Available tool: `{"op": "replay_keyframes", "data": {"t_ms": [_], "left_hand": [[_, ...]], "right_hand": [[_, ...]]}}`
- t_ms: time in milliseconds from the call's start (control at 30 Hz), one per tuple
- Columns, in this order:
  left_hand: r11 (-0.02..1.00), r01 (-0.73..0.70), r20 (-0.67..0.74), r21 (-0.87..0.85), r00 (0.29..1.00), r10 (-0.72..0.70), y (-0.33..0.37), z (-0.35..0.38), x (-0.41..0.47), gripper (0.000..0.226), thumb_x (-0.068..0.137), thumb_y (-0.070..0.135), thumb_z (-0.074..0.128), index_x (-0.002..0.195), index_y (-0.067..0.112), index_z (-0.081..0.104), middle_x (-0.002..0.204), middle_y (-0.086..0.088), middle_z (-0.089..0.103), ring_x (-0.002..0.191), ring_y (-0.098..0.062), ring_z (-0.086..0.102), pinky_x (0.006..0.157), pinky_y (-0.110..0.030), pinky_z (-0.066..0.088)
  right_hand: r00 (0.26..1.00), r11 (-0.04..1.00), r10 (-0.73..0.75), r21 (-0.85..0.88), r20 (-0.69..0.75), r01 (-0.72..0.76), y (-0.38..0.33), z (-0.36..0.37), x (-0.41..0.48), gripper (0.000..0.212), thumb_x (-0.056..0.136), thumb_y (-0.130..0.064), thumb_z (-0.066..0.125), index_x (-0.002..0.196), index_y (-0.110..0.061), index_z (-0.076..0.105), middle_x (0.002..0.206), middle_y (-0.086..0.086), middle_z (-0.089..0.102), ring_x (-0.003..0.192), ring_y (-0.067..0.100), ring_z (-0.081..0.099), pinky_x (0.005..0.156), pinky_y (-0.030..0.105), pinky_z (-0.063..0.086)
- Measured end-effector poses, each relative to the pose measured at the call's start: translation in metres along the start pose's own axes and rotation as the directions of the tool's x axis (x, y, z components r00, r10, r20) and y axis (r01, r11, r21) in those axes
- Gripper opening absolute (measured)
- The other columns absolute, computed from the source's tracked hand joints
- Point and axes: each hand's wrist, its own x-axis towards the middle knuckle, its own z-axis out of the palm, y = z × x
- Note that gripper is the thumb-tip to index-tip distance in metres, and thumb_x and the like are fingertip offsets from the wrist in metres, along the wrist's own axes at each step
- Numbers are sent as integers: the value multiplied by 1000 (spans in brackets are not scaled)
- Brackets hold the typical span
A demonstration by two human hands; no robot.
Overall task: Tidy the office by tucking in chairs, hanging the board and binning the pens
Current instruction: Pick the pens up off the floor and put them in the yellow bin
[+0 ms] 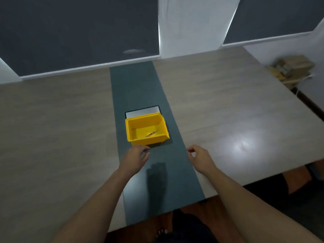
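The bin (147, 128) is bright yellow. The tabletop (228, 109) shows a pale grey-brown wood grain, split by a dark teal-grey strip (136, 85) down its middle. A white panel (142, 111) sits behind the bin. Dark grey boards (70, 32) cover the white wall (192, 23).

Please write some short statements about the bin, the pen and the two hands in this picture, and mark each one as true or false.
1. The yellow bin stands on the dark strip of the table. True.
2. The bin is empty. False: a pen lies inside it.
3. The left hand holds a pen. False: it holds nothing.
4. The right hand is apart from the bin. True.
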Motion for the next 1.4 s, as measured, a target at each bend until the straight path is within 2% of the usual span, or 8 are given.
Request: {"op": "replay_keyframes", "data": {"t_ms": [300,533,633,733,833,1067,1267,1400], "left_hand": [[992,-123,178,4,977,120,31,58,-75,30,101,30,65,128,19,73,119,1,73,99,-13,65,86,-27,50],[961,-277,318,-14,910,267,84,95,-88,30,102,27,64,128,16,74,119,-1,74,101,-14,66,84,-23,45],[931,-364,365,-34,862,351,113,114,-92,29,102,25,64,128,14,74,120,-3,74,98,-10,63,85,-19,42],[898,-439,423,-37,807,412,146,136,-105,29,103,27,63,128,15,74,120,-2,73,104,-16,67,88,-24,48],[855,-516,458,-55,748,480,184,157,-122,28,103,29,64,126,17,75,118,-1,73,102,-17,68,87,-28,51],[734,-674,552,-87,580,598,260,210,-198,27,104,33,61,125,21,74,107,3,69,94,-13,65,85,-34,58],[629,-764,642,-140,414,646,317,253,-306,24,104,34,62,123,26,74,107,5,68,94,-12,66,87,-38,60],[543,-823,674,-167,307,672,346,285,-384,24,104,33,63,122,25,76,115,6,72,101,-11,68,91,-34,60]], "right_hand": [[980,982,189,38,-58,-187,55,4,-147,20,100,-23,66,117,-14,72,117,3,73,107,21,68,94,34,56],[914,924,382,68,-135,-376,103,-10,-247,16,106,-32,58,119,-29,66,108,-6,69,80,6,64,61,23,46],[871,890,456,87,-183,-448,119,-21,-288,17,107,-32,57,121,-27,65,107,-7,66,79,9,64,60,26,45],[800,844,536,164,-268,-511,133,-35,-332,13,104,-30,60,113,-28,69,101,-6,70,77,6,65,58,26,49],[720,795,606,234,-338,-560,149,-47,-383,11,100,-30,62,106,-31,71,98,-9,74,79,4,68,69,33,60],[540,679,729,342,-421,-650,190,-51,-532,10,97,-21,69,103,-24,76,101,-3,79,93,17,74,84,33,57],[362,562,818,487,-447,-668,204,-35,-688,8,96,-16,70,100,-20,76,84,-5,70,82,15,67,71,22,40],[219,454,872,557,-437,-696,214,-10,-795,8,97,-24,68,89,-25,69,93,-1,77,76,23,72,75,33,54]]}}
